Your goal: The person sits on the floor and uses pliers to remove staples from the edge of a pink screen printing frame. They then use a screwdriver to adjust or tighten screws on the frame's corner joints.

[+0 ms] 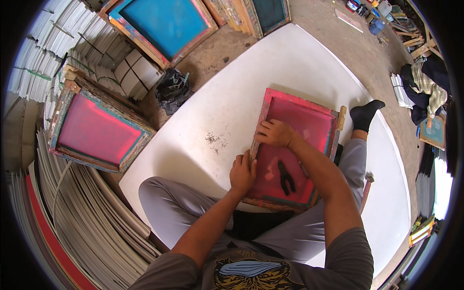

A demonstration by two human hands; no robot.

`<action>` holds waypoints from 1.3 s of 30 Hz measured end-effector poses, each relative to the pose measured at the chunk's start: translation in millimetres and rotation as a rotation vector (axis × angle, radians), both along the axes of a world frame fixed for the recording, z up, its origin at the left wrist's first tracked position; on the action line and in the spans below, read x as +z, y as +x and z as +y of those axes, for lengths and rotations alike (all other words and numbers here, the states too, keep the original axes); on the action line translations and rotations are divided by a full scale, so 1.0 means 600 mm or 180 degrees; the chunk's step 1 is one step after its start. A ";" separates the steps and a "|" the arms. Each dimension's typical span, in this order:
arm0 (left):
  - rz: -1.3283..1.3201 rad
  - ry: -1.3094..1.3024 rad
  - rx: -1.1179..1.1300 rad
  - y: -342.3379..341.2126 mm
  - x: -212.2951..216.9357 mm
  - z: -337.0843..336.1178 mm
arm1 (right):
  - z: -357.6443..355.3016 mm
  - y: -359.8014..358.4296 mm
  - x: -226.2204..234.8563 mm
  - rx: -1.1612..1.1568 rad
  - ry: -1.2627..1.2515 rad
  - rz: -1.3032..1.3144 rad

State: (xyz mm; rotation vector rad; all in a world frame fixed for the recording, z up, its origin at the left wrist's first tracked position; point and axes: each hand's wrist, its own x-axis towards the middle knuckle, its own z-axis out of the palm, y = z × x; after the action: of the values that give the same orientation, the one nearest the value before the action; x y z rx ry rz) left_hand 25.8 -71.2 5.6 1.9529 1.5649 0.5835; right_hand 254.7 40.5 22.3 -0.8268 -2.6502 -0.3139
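Note:
A wooden screen printing frame (289,99) with pink mesh lies tilted across my lap and the white sheet. My left hand (242,173) grips its left rail, the thumb along the wood. Farther up the same rail, my right hand (274,133) curls its fingers over the edge; whether a small thing is pinched there I cannot see. Dark-handled pliers (286,179) rest on the mesh, below my right forearm. Bits of pale tape or paper (268,175) show on the mesh too. Left of the frame, small bent staples (215,140) are scattered on the sheet.
Beneath me spreads a white sheet (203,116). A hammer (368,186) lies at my right. Around it stand another pink screen (99,128), a blue screen (162,28), a black plastic bag (173,89) and stacked boards (92,203). Another person (427,89) works at far right.

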 end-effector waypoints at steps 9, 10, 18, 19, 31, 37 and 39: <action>-0.0035 -0.0012 -0.0025 0.000 0.003 0.000 | 0.009 0.011 0.009 0.0322 0.0019 0.0047; -0.0032 -0.0018 -0.0026 0.001 0.004 0.000 | 0.010 0.012 0.009 0.0350 0.0034 0.0040; -0.0020 0.0014 0.0000 0.002 -0.002 0.001 | 0.014 0.009 0.008 0.0407 0.0232 -0.0097; -0.0004 0.0020 0.0011 0.002 -0.002 0.001 | 0.014 0.006 0.007 0.0386 0.0235 -0.0094; -0.0027 0.0052 -0.0025 0.001 0.002 0.000 | -0.025 -0.030 -0.037 -0.0716 -0.0302 0.1041; 0.0014 0.0038 -0.0037 -0.001 0.002 0.000 | -0.051 -0.035 -0.030 -0.0867 -0.0226 0.0737; 0.0018 0.0121 -0.0056 -0.001 -0.003 0.000 | -0.049 -0.034 -0.020 -0.0781 -0.0260 0.0633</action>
State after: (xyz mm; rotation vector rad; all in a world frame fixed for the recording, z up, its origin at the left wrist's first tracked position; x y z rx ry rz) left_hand 25.3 -71.0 4.0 1.9958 1.5492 0.6052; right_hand 234.4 11.3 10.4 -1.1501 -2.3937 -0.1740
